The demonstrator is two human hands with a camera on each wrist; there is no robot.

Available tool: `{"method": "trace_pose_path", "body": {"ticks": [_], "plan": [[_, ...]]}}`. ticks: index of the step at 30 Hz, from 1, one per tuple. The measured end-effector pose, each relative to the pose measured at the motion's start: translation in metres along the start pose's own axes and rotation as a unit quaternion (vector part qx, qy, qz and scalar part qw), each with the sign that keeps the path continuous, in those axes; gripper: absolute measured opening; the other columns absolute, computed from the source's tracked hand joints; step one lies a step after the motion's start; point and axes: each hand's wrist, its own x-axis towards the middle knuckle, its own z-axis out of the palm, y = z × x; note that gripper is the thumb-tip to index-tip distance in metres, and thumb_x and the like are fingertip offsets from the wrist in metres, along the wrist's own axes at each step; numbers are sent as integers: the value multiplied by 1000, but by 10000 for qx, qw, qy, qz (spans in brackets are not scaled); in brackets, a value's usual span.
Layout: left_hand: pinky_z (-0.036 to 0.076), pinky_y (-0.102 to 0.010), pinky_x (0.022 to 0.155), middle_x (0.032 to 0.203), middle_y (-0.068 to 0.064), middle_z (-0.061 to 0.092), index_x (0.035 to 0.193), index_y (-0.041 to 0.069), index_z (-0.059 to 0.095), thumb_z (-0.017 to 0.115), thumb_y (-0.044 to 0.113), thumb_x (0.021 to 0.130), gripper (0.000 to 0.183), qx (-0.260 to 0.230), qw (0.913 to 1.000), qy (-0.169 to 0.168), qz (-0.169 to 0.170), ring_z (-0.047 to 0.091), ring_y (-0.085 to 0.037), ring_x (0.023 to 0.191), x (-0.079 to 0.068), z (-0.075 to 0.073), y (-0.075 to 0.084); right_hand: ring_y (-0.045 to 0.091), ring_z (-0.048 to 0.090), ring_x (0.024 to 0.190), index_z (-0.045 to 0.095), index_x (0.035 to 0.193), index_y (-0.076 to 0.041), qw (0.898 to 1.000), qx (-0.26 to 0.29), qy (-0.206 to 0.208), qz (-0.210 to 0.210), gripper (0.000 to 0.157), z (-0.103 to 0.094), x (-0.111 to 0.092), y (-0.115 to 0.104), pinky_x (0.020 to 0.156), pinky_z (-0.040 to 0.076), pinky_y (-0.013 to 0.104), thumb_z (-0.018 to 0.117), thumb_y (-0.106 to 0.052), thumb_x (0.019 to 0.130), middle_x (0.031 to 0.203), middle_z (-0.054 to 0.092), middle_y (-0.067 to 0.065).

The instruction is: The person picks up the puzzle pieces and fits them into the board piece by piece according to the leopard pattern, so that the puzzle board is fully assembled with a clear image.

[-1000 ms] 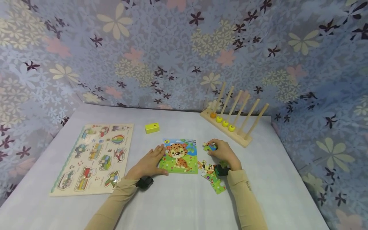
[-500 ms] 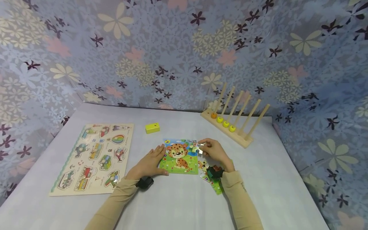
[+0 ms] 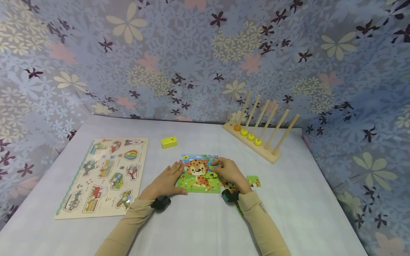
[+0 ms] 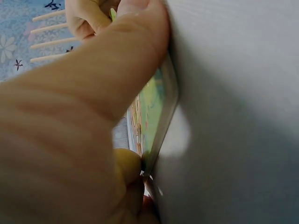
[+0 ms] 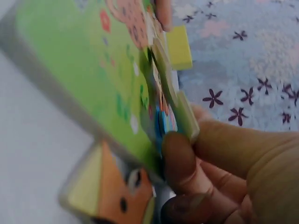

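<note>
A square picture puzzle point(image 3: 195, 186) with a spotted leopard cub lies on the white table. My left hand point(image 3: 164, 181) rests along its left edge and lower left corner, fingers extended and thumb apart. In the left wrist view, the thumb point(image 4: 112, 70) covers much of the puzzle's edge. My right hand point(image 3: 229, 171) pinches a puzzle piece point(image 5: 187, 116) between thumb and fingers, tilted over the puzzle's right part. Loose pieces lie partly beneath the right wrist, among them one with an orange animal face point(image 5: 119, 182). A green piece point(image 3: 253, 180) lies to the right of that wrist.
At the left lies a wooden board with vehicle shapes point(image 3: 128, 185). A yellow block point(image 3: 169, 142) sits behind the leopard puzzle. Toward the back right stands a wooden peg rack point(image 3: 269, 155) with upright rods and several beads. A flowered cloth point(image 3: 198, 71) hangs behind the table.
My right hand has carried the puzzle piece leftward from beside the leopard puzzle to over its right part. The green piece right of the wrist has come into view. My left hand stays put.
</note>
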Motion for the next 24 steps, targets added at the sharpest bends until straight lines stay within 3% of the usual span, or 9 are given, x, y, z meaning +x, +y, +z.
{"method": "trace_pose_path", "body": {"ticks": [7,14,18,24], "plan": [[14,-53,122,161,-21,11,153,-4,16,72,50,82,105,6,10000,-18,-21,12,-39,150,1,0,0,13,41,48,60,113,-8,9968,-694,368,143,28,5,1,-8,48,38,26,67,-24,92,67,51,4],[15,-54,122,161,-22,12,152,-5,16,72,48,82,105,5,10000,-18,3,12,-39,150,0,-3,1,12,46,46,60,115,-9,9932,-824,727,385,32,7,5,-6,48,42,26,70,-26,90,74,56,4],[16,-54,122,161,-23,12,152,-5,15,72,48,82,105,6,10000,12,24,12,-39,150,0,-4,2,12,45,45,60,115,-8,9950,-640,720,249,34,5,5,-3,48,42,26,71,-27,89,73,57,4],[16,-53,122,161,-22,12,153,-4,14,72,49,82,106,21,10000,-39,10,12,-38,150,0,-2,1,12,49,54,57,123,-6,9981,357,492,-77,34,-17,0,10,51,44,26,61,-27,96,78,63,9]]}}
